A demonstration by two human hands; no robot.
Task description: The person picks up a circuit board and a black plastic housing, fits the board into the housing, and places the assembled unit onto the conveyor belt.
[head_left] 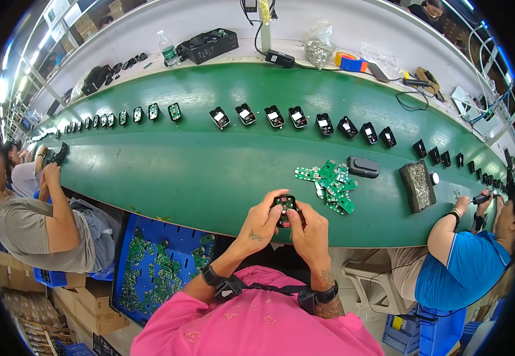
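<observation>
Over the near edge of the green table, a small black plastic housing (pixel 292 198) with a circuit board inside is held between both my hands. My left hand (pixel 260 223) grips its left side, the thumb pressing down on the board. From the other side my right hand (pixel 312 232) grips it, its thumb also resting over the open face. Just beyond and to the right lies a loose pile of green circuit boards (pixel 331 185). A dark, rounded case (pixel 363 167) sits beside that pile.
Black housings (pixel 297 117) stand in a long row across the table (pixel 210 172). A box of small metal parts (pixel 417 187) is at right. A blue bin (pixel 177 252) of circuit boards stands below left. Co-workers sit at left and right (pixel 477 261).
</observation>
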